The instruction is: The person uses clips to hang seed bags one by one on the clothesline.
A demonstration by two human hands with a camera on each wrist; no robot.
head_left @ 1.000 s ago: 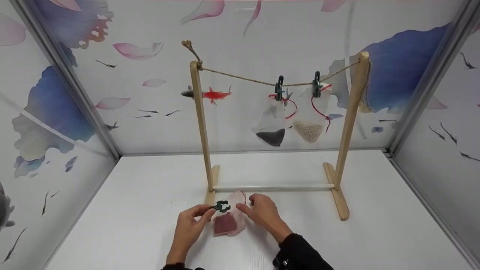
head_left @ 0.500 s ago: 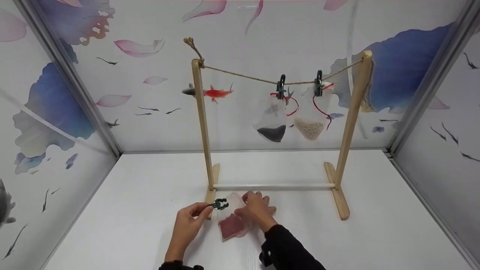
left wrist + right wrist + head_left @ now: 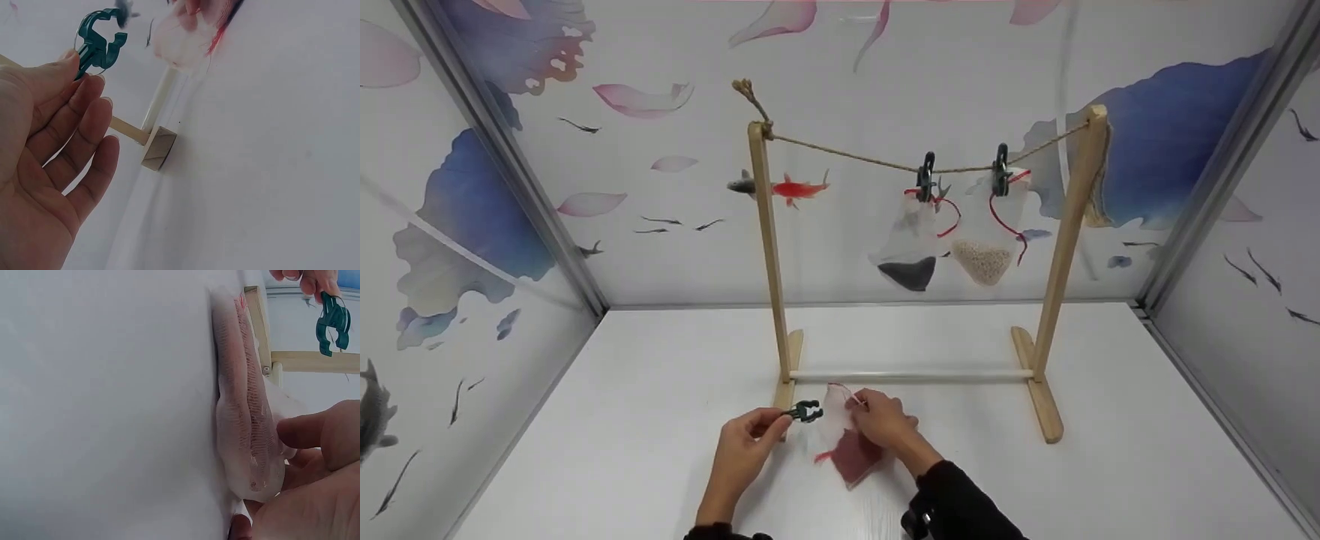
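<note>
My left hand [image 3: 744, 446] pinches a dark green spring clip [image 3: 805, 411] by its handle end between thumb and forefinger. The clip's hooked mouth points right, toward the bag. In the left wrist view the other fingers curve loosely below the clip [image 3: 97, 49]. A sheer drawstring bag [image 3: 855, 456] with reddish-brown filling and red cord lies on the table near the rack's left foot. The fingers of my right hand [image 3: 886, 421] grip its upper right part. The right wrist view shows the bag [image 3: 239, 394] low against the table, thumb and fingers at its side.
Behind the hands stands a wooden rack [image 3: 769, 247] with a rope [image 3: 847, 155] strung across its top. Two similar bags hang there by green clips: one with black filling [image 3: 907, 272], one with pale grains [image 3: 982, 259]. Printed panels wall in the white table [image 3: 675, 360].
My right hand has come onto the bag and grips it. The bag has shifted right and turned, with a red cord end now showing at its left. The left hand with the clip stays nearly still.
</note>
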